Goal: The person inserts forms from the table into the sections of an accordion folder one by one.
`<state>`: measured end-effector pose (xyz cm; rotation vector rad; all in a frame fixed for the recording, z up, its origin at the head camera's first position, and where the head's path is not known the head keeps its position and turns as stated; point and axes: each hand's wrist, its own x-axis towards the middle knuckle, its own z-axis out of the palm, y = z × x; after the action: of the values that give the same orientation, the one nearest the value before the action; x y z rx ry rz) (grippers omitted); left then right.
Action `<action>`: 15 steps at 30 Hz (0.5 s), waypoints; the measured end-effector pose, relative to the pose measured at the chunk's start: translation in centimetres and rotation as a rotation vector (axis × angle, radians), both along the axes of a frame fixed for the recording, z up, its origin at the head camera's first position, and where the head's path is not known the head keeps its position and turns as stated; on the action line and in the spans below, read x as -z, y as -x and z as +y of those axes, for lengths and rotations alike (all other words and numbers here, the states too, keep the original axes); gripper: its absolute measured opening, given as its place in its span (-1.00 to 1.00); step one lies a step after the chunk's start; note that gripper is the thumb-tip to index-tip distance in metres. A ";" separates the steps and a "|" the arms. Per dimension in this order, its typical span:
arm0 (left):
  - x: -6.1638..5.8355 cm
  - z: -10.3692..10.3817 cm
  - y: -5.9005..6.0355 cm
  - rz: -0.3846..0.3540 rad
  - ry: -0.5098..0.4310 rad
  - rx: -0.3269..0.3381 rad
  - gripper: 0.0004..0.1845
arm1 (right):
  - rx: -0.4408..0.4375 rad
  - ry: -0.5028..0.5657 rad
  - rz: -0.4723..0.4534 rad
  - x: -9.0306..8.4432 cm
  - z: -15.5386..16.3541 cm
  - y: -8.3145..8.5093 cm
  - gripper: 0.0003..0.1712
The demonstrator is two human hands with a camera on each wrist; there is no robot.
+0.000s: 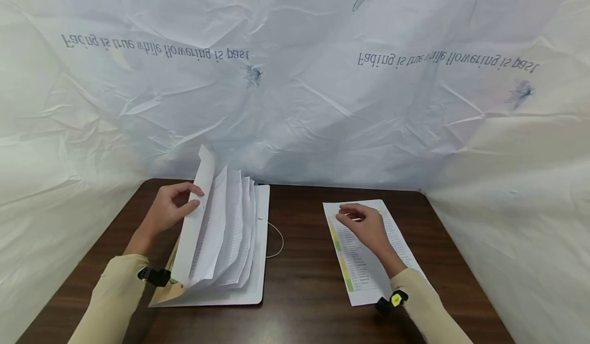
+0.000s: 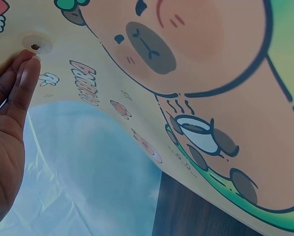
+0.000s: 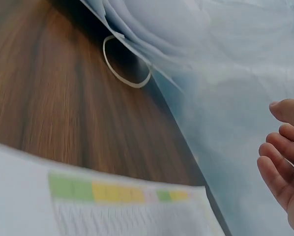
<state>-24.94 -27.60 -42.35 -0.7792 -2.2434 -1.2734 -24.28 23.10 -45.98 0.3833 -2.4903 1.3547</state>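
Observation:
A cartoon-printed folder (image 1: 261, 262) stands raised open at the left of the table, with several printed sheets (image 1: 215, 231) fanned inside it. My left hand (image 1: 166, 208) pinches the edge of its cover (image 1: 189, 246) between thumb and fingers, holding it up. In the left wrist view, the cover's outside shows a cartoon animal (image 2: 225, 49) with a cup, and the fingertips are right by a small round button (image 2: 35, 46). On the right, my right hand (image 1: 369, 229) hovers with loosely bent fingers over a printed sheet (image 1: 361, 270) with yellow and green cells, holding nothing.
A thin pale elastic loop (image 1: 283, 240) sticks out from the folder's right side onto the dark wooden table (image 1: 304, 282). White plastic sheeting (image 1: 304, 103) with printed lettering hangs behind and along both sides. A strapped device sits on each wrist.

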 end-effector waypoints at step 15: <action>-0.2 -0.2 -0.1 -0.014 -0.004 0.036 -0.76 | 0.169 -0.121 -0.013 1.3 6.5 -0.7 -0.55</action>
<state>-24.86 -27.78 -42.10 -0.8150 -2.2468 -1.3029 -23.59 29.65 -47.28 0.1836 -2.5573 1.1490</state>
